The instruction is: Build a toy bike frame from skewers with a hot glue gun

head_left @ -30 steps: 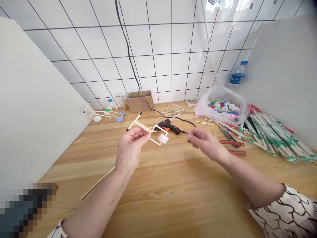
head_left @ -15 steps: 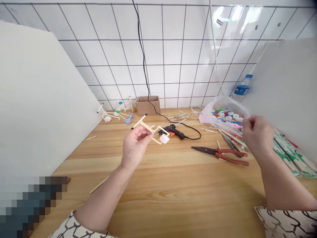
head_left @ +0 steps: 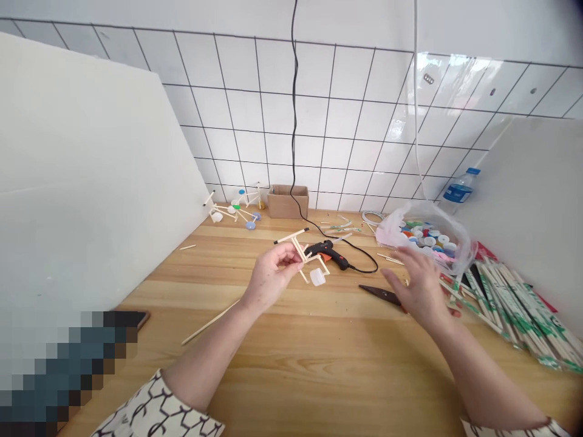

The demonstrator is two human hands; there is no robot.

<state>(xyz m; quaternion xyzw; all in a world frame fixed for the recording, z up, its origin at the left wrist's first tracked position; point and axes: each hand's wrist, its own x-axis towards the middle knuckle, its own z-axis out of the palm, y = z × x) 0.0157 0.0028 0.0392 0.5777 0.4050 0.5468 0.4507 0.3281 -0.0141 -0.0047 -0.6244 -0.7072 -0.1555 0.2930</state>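
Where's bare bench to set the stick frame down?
Bare wood spans the near bench between both forearms, and the strip from the white foam board to the left hand. Crowded: right of the right hand, red-handled pliers, bagged bottle caps, wrapped chopsticks; black glue gun behind.

Readable text: none is showing clearly enough to read anywhere on the bench.
Water bottle (head_left: 459,192): standing at the far right corner of the bench, it is wearing a blue label with pale marks, but the lettering is too small to make out.
Chopstick wrappers (head_left: 514,300): lying along the right edge of the bench, they are carrying green printed marks, blurred beyond reading.
Bottle caps (head_left: 426,237): sitting in the clear bag near the far right, they are showing colours only, with no legible print.
Cardboard box (head_left: 288,201): resting at the far edge against the tiles, it is showing plain faces.
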